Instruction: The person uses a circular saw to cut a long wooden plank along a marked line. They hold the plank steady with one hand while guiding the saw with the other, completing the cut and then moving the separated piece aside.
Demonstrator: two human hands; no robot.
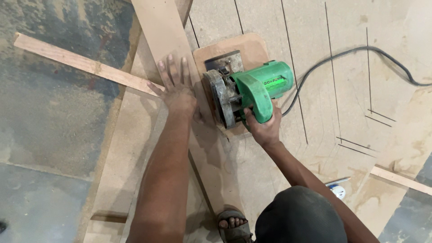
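My left hand [176, 90] lies flat, fingers spread, on a long narrow board strip [166, 31] that runs up and away across a large fibreboard sheet [342, 58]. Just right of that strip stands a green circular saw [249, 90] on a rounded brown base plate [243, 47]. My right hand [264, 126] is closed around the saw's green handle. The saw's grey blade guard [220, 101] sits against the strip's right edge. A black power cord [360, 51] leads from the saw to the right.
Pencil lines mark the sheet at right. A thin wood batten [76, 60] crosses at upper left, another [400, 180] at lower right. A pencil and small white object [337, 189] lie near my knee. My sandalled foot [234, 225] rests on the board. Dusty floor lies left.
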